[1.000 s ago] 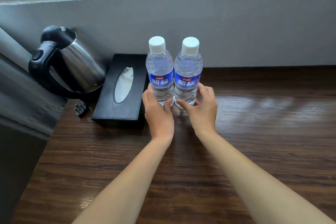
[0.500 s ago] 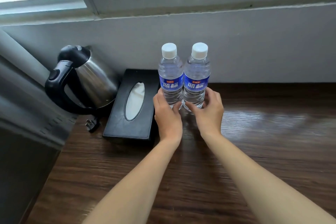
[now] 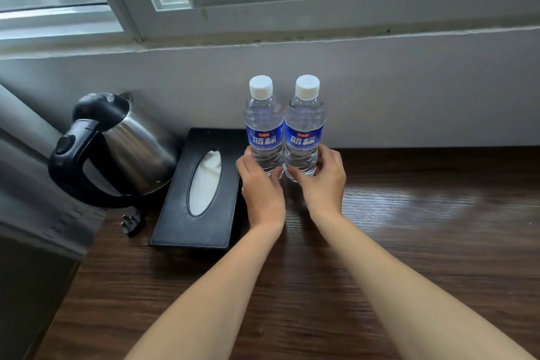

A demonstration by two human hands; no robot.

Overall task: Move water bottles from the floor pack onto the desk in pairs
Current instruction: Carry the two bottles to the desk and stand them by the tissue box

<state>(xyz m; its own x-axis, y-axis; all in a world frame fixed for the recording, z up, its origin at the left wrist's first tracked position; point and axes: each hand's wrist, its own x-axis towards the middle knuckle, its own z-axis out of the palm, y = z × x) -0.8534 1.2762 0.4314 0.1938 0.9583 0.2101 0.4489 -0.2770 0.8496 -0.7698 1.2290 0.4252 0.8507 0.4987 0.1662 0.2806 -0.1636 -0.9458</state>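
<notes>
Since a second ago the two bottles and both hands have slid a little further back across the desk [image 3: 409, 242], closer to the wall [image 3: 409, 90], and the camera has tipped up so more of the window frame [image 3: 321, 9] shows.

The left bottle [image 3: 264, 128] and the right bottle [image 3: 304, 128] stand upright on the dark wooden desk, side by side and touching at their blue labels, each with a white cap. They are near the back edge of the desk, just in front of the wall.

The left hand [image 3: 261, 184] curls round the lower part of the left bottle, thumb on the inner side and fingers wrapping the outer side. The right hand [image 3: 323, 181] grips the base of the right bottle the same way, its fingers bent round the far side. The two thumbs lie close together between the bottles' bases. Each bottle rises above its hand, label and cap in full view.

Just left of the left hand lies a black tissue box [image 3: 198, 193], its side touching or almost touching the hand. Further left stands a steel kettle [image 3: 122, 146] with a black handle, and its plug [image 3: 131, 223] rests on the desk beside the box.
</notes>
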